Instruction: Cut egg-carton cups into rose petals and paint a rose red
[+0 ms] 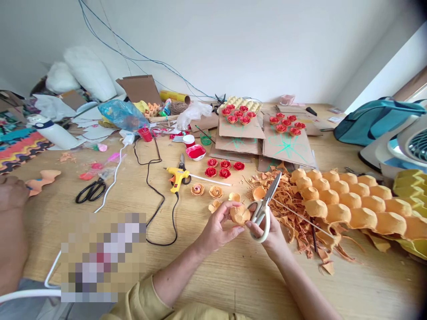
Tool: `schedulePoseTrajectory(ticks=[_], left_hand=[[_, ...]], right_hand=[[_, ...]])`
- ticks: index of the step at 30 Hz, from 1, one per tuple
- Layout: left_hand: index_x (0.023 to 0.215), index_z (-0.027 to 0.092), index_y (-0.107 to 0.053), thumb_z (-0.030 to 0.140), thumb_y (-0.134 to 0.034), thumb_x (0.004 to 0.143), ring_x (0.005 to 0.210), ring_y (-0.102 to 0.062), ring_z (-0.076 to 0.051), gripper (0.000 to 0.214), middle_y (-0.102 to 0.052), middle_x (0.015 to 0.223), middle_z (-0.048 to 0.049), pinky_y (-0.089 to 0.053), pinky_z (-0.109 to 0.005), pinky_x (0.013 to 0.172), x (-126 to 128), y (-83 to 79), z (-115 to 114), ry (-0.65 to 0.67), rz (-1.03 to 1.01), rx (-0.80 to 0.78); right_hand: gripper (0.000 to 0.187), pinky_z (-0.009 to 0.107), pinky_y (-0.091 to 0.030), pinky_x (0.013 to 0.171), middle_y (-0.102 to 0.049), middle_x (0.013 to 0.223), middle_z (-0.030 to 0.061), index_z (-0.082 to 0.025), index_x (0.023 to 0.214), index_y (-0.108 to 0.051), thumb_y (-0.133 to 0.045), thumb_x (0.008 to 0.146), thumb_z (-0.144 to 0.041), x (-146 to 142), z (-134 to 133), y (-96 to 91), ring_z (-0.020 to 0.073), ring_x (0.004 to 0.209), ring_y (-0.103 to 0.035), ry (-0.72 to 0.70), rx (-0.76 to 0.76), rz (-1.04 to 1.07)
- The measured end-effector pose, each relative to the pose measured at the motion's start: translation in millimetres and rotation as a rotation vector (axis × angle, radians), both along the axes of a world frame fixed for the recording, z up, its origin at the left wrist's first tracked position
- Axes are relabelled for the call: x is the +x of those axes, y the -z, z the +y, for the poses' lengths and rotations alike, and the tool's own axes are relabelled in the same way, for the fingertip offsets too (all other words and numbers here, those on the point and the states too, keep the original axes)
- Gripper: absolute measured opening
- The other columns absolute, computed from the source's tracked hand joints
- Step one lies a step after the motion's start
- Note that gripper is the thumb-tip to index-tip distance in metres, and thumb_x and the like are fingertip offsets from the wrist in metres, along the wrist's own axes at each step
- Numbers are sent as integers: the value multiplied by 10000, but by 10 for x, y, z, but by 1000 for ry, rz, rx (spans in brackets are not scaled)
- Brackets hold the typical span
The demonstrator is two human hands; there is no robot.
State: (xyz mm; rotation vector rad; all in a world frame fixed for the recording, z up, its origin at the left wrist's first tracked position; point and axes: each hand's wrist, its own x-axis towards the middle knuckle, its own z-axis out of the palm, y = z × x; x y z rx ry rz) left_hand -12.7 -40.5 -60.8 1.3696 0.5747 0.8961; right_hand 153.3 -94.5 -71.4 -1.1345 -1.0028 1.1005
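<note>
Between the thumb and fingers of my left hand (pixel 218 226) is an orange egg-carton cup (pixel 239 215) with its rim cut into petals. My right hand (pixel 271 233) has white-handled scissors (pixel 263 211) in it, blades pointing up and away to the right. The fingertips of both hands come close together at the cup. Just beyond lie loose cut cups (pixel 234 197) and two rolled orange paper roses (pixel 216 192). Orange scraps (pixel 287 218) are heaped to the right, beside an orange egg tray (pixel 347 195).
A yellow hot glue gun (pixel 177 178) with a black cord lies left of centre. Red roses (pixel 225 168) and a dish of red paint (pixel 195 152) stand behind it. Black scissors (pixel 90 190) and another person's hand (pixel 12 193) are at left; a teal bag (pixel 376 120) is at right.
</note>
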Motion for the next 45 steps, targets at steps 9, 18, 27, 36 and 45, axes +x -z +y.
schedulePoseTrajectory(ticks=[9, 18, 27, 36, 45], left_hand=[[1124, 180, -588, 263, -782, 730, 733, -530, -118, 447, -587, 793, 8, -410, -254, 724, -6, -26, 99, 89, -68, -365], [1221, 191, -648, 182, -734, 685, 680, -479, -97, 544, -548, 747, 27, -375, -229, 685, -52, -73, 160, 50, -262, -496], [1158, 180, -712, 225, -753, 691, 730, -553, -109, 471, -662, 812, -13, -416, -230, 756, -64, -55, 158, 145, -294, -562], [886, 158, -736, 276, -811, 658, 770, -578, -130, 267, -700, 860, -24, -410, -263, 801, -20, -43, 134, 30, -152, -464], [818, 154, -686, 333, -808, 718, 720, -570, -114, 238, -677, 748, 5, -415, -248, 750, -48, 94, 198, -242, -129, -356]], right_hand=[[329, 260, -450, 702, -559, 912, 2, -240, 1019, -573, -768, 797, -387, 55, -28, 6, 156, 779, -519, -148, 11, -254], [477, 220, -272, 417, -498, 534, -30, -177, 839, -603, -548, 885, -649, 183, 3, 11, 89, 426, -385, -470, -160, 95], [501, 206, -253, 386, -507, 477, -22, -167, 812, -638, -560, 873, -658, 153, -15, 17, 79, 378, -388, -536, -179, 250], [501, 223, -306, 420, -524, 543, -19, -190, 871, -603, -527, 873, -685, 136, 20, 7, 102, 433, -416, -391, -102, 170], [324, 267, -347, 583, -539, 677, -6, -199, 751, -541, -554, 928, -471, 144, -35, -42, 152, 637, -453, -257, 15, -539]])
